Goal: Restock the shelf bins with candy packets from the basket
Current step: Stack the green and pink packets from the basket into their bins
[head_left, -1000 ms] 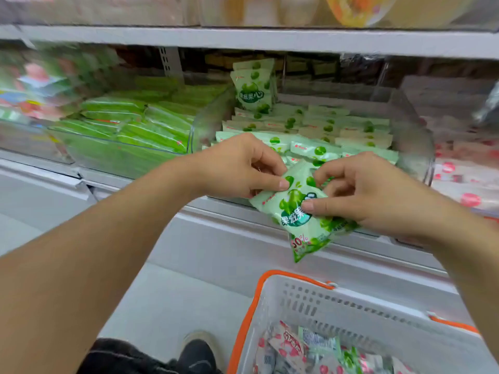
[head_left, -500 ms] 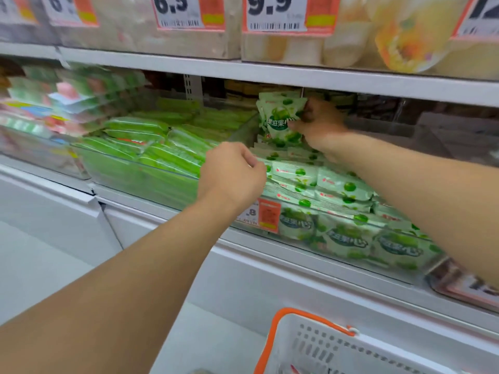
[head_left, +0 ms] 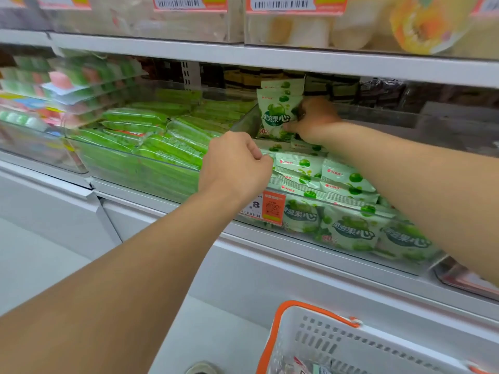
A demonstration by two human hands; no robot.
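Note:
My right hand (head_left: 314, 121) reaches deep into the clear shelf bin (head_left: 351, 255) and grips an upright pale-green candy packet (head_left: 276, 114) at the bin's back left corner. More packets of the same kind (head_left: 324, 176) lie stacked flat in the bin beneath it. My left hand (head_left: 237, 164) hovers over the bin's front left edge with its fingers curled and nothing visible in them. The white basket (head_left: 324, 344) with orange trim stands at the bottom right; a few packets show inside it at the frame's edge.
A neighbouring clear bin (head_left: 113, 168) on the left holds bright green packets (head_left: 151, 136). Further left are pink and green packs (head_left: 35, 90). An orange price tag (head_left: 267, 207) hangs on the bin front. The shelf above (head_left: 270, 59) carries jelly cups and price labels.
The right hand carried the packet from in front of the bin up to its back corner. The left hand let go of it and stayed at the bin's front.

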